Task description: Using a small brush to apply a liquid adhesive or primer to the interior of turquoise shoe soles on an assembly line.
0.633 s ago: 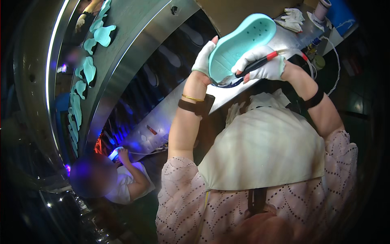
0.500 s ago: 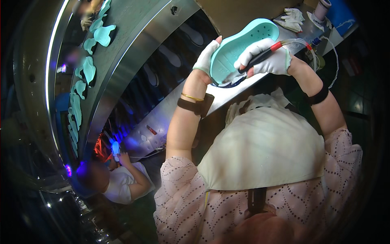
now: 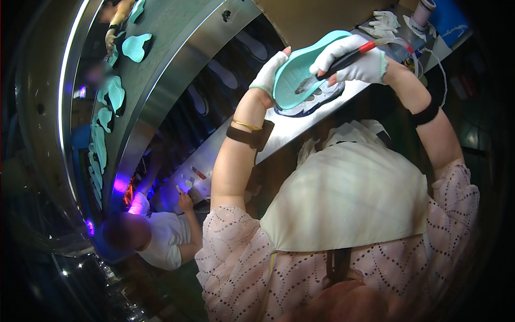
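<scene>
A turquoise shoe sole (image 3: 287,80) is tilted up in my left hand (image 3: 269,72), whose gloved fingers close on its left edge; the bare fingertips show. In my right hand (image 3: 357,60), also gloved with bare fingertips, is a glue brush (image 3: 343,64) with a black handle, a red collar and a clear tube. Its pale bristles (image 3: 307,84) touch or nearly touch the inner face of the sole. My right hand hides much of the sole's far end. Below the sole lies a white and navy piece (image 3: 322,101), its kind unclear, on the bright worktop (image 3: 284,130).
On the left a curved conveyor (image 3: 177,51) carries several turquoise soles (image 3: 137,47). Dark slots beneath it hold pale soles (image 3: 222,74). A co-worker (image 3: 166,239) sits at the lower left. White gloves (image 3: 385,22) and a tape roll (image 3: 424,12) are at the far right.
The sole has tilted and come down slightly, uncovering more of the white and navy piece. The brush tip has moved up along the sole. The co-worker's arms have shifted.
</scene>
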### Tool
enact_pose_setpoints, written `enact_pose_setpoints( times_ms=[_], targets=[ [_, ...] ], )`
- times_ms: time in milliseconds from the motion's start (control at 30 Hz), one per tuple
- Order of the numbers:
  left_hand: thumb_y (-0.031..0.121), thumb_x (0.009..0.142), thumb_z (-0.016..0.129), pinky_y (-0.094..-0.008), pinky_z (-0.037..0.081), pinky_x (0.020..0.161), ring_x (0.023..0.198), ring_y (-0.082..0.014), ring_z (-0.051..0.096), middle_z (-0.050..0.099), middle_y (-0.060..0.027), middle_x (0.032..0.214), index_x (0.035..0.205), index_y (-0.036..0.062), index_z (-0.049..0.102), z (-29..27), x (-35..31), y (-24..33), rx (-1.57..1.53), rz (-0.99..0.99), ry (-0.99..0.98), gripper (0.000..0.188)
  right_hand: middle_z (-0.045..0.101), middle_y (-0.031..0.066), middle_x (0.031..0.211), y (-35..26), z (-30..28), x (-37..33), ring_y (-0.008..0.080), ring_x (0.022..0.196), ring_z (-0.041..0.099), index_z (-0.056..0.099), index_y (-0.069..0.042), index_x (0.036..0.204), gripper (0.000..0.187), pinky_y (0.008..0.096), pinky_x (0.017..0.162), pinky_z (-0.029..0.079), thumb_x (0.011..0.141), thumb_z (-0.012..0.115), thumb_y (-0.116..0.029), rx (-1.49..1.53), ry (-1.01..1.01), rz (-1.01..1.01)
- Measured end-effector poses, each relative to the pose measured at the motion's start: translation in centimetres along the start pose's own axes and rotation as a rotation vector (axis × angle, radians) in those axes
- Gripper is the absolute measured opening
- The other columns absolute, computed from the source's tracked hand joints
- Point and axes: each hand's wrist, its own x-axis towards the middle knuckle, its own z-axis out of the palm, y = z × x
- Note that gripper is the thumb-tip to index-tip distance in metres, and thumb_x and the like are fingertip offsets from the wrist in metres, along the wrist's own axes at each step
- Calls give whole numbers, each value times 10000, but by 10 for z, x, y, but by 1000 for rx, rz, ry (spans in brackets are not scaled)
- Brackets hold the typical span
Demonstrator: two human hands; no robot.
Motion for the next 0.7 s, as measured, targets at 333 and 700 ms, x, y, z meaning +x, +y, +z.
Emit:
enact_pose_setpoints(
  times_ms=[333, 700],
  targets=[
    [479, 886, 328, -547, 434, 853, 997, -361, 555, 502, -201, 1179, 1274, 70, 408, -24, 10, -16, -104, 144, -18, 569, 644, 51, 874, -4, -2, -6, 137, 829, 597, 652, -41, 859, 179, 262, 791, 472, 692, 709, -12, 51, 78, 72],
    [596, 838, 254, -509, 423, 884, 1072, -399, 493, 470, -223, 1222, 1298, 45, 380, 5, 3, -49, -637, 485, -79, 728, 620, 22, 809, -4, 49, -8, 76, 731, 554, 599, -39, 838, 63, 223, 691, 449, 831, 601, -101, 464, 319, 217]
  ],
)
